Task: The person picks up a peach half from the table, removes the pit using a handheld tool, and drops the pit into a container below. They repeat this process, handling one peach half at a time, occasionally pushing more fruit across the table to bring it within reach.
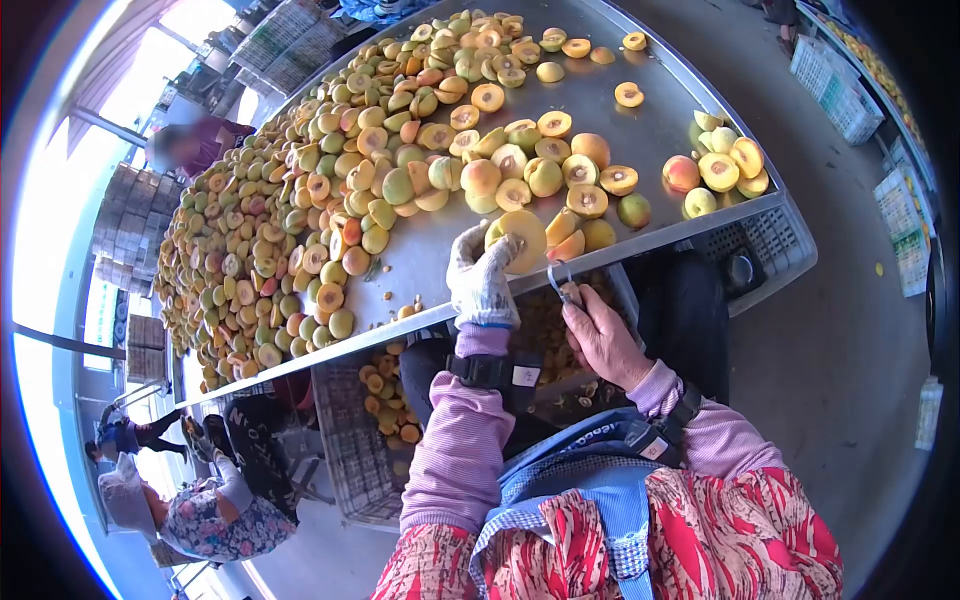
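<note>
My left hand [480,284], in a white knitted glove, is closed around a halved peach [520,238] just above the near edge of the metal table. The yellow cut face of the peach is turned up. Bare, my right hand [606,340] grips the short handle of a pitting knife [562,276] with a looped metal blade. This blade is close to the right of the peach half, apart from it as far as I can see. Several peach halves [587,201] lie on the table just beyond both hands, some with the stone showing.
A large heap of peach halves [300,190] covers the left and far parts of the metal table [690,90]. Below its edge stand a plastic crate [345,440] with fruit and a grey basket [790,245]. Co-workers [215,510] sit along the left side.
</note>
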